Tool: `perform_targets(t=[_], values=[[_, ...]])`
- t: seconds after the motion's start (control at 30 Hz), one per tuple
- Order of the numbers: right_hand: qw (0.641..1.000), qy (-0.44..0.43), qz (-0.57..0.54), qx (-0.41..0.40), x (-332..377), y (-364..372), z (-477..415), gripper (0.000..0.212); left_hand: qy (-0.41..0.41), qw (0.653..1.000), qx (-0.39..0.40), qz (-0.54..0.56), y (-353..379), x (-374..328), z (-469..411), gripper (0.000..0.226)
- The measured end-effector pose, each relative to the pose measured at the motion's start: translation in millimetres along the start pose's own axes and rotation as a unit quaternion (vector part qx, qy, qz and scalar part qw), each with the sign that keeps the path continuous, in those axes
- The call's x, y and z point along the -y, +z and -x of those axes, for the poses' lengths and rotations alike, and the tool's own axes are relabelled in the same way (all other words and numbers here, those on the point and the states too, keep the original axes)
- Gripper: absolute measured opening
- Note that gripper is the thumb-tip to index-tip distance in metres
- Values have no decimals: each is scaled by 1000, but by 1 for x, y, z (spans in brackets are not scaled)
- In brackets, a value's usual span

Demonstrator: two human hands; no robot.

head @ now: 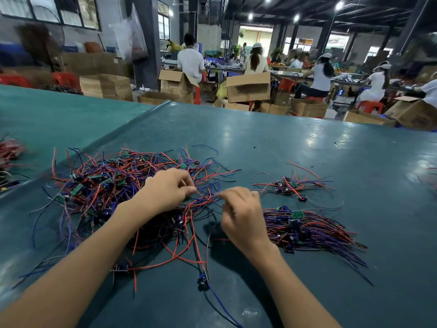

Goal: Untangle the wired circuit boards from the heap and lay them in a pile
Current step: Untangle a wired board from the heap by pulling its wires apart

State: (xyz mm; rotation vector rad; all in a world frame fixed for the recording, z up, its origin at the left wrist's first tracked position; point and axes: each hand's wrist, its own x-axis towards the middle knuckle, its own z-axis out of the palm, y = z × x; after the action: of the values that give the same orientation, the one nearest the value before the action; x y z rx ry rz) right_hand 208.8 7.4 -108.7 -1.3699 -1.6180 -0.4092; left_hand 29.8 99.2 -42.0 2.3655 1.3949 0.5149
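Setting: workshop hall, seated workers and cardboard boxes beyond a dark green bench [307, 150].
Left hand [169, 189]: fingers curled, thumb and forefinger pinching red and blue wires [203, 201] at the heap's right edge.
Right hand [241, 216]: just beside it, fingertips pinched on the same strands; which board they lead to is hidden.
Heap [106, 185]: tangled wired circuit boards, left of and beneath the left hand.
Pile [307, 227]: sorted boards just right of the right hand, wires trailing rightward.
Small cluster [287, 185]: beyond the pile.
Risk: a hard pull on snagged strands would likely drag neighbouring boards along or strain a wire's joint; a trailing lead could catch and disturb the pile.
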Motion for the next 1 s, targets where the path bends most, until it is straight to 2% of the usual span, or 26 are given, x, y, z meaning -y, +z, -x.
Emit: perform_targets(t=[0.07,0.17,0.23,0.33,0.4,0.53,0.7,0.77,0.87,0.9,1.0], values=[[998,-52,-14,33,5,2,8,28,36,995,-66,69,-2,-4,2,12],[997,-43,-41,51,8,5,9,27,56,981,-122,137,-3,-11,4,13],[997,-7,-65,45,9,6,9,26,42,971,-88,218,-2,-15,3,13],[985,90,-147,32,10,4,8,21,40,932,-44,357,1,-23,6,11],[957,162,-236,34,13,5,6,18,44,909,-20,414,3,-27,9,10],[882,260,-393,16,15,5,2,17,35,848,54,526,9,-31,11,30],[812,323,-486,16,9,1,0,20,26,791,104,603,18,-33,12,41],[785,338,-518,26,8,-1,-1,28,19,798,93,595,19,-35,13,41],[742,352,-570,35,8,-3,-3,31,46,872,37,486,21,-38,14,36],[729,355,-583,41,8,-4,-4,31,60,887,22,457,22,-39,15,34],[713,367,-594,61,9,-7,-7,23,68,897,34,436,25,-40,16,31]])
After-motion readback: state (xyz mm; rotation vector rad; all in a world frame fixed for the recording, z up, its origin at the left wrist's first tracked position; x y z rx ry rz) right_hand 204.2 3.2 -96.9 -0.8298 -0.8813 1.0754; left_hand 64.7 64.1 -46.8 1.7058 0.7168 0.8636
